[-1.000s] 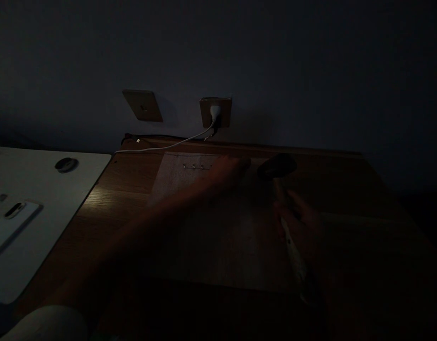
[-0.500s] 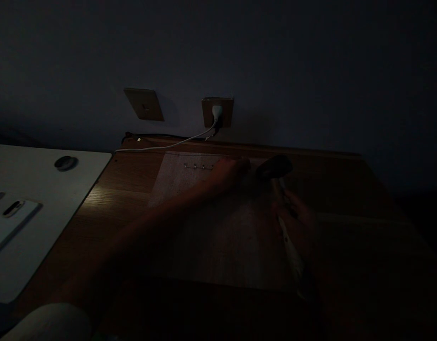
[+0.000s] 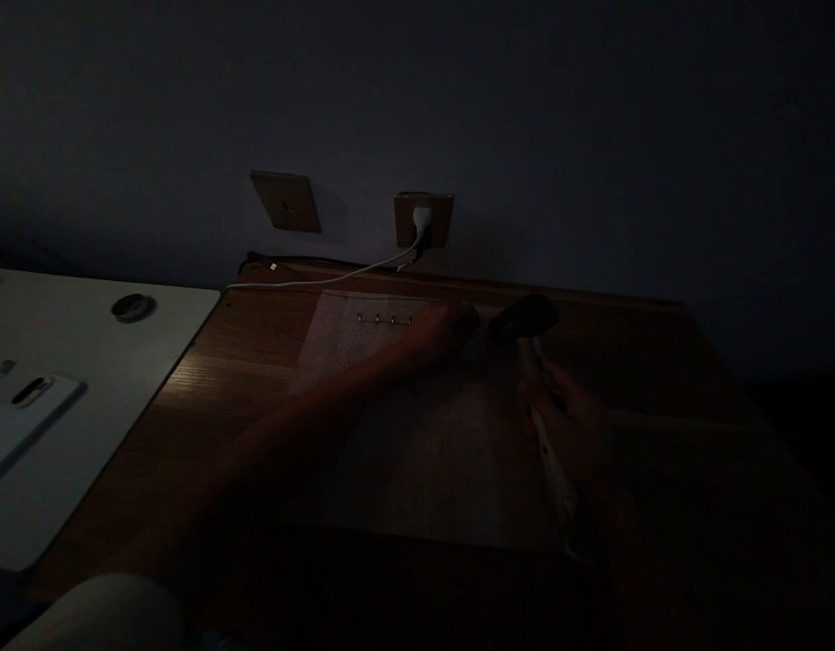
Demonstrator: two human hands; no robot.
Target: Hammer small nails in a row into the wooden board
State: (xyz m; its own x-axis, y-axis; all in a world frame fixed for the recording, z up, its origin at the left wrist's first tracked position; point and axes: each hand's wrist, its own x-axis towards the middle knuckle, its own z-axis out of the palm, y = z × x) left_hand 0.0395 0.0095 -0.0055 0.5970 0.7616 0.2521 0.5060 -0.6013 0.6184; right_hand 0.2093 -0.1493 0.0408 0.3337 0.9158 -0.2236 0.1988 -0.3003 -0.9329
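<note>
The light is very dim. My right hand [image 3: 572,418] is closed around the pale handle of a hammer [image 3: 524,318], whose dark head points up and away from me. Just left of that head, my left hand [image 3: 439,327] rests low over a pale, thin board or sheet [image 3: 403,470], fingers drawn together; whatever is in them is lost in the dark. Beside my left hand a row of several small shiny metal pieces, like nails [image 3: 377,318], stands along the sheet's far part. The hammer head and my left fingertips are close together but apart.
Under the sheet is a wooden tabletop [image 3: 206,384]. A white table [image 3: 166,325] adjoins it on the left, bearing a phone [image 3: 33,416] and a round dark object [image 3: 133,307]. A white cable [image 3: 349,273] runs to a plug in the wall socket [image 3: 423,220].
The view has shifted slightly, so the wall plates and the white table sit a little farther right. Both hands and the hammer hold nearly the same places.
</note>
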